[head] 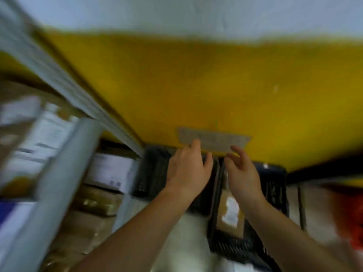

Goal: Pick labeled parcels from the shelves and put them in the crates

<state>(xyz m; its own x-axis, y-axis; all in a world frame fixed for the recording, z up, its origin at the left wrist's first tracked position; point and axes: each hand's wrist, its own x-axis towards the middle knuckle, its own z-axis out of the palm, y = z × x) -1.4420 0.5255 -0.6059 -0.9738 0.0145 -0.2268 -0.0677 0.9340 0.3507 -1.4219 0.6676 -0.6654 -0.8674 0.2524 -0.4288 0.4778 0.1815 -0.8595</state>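
Dropping it short is my worry: the two black crates (275, 185) sit side by side below my hands, and the flat cardboard parcel (214, 140) hangs above their far edge against the yellow wall, so it could clip a rim or slide behind them. My left hand (188, 169) pinches its near edge; my right hand (242, 169) is spread loose beside it, barely steadying. The parcel looks thin, long, grey-brown; blur hides any label.

Shelves (59, 134) stand left; 2 crates (275, 193) sit right of them (a parcel (229, 213) inside the nearer).
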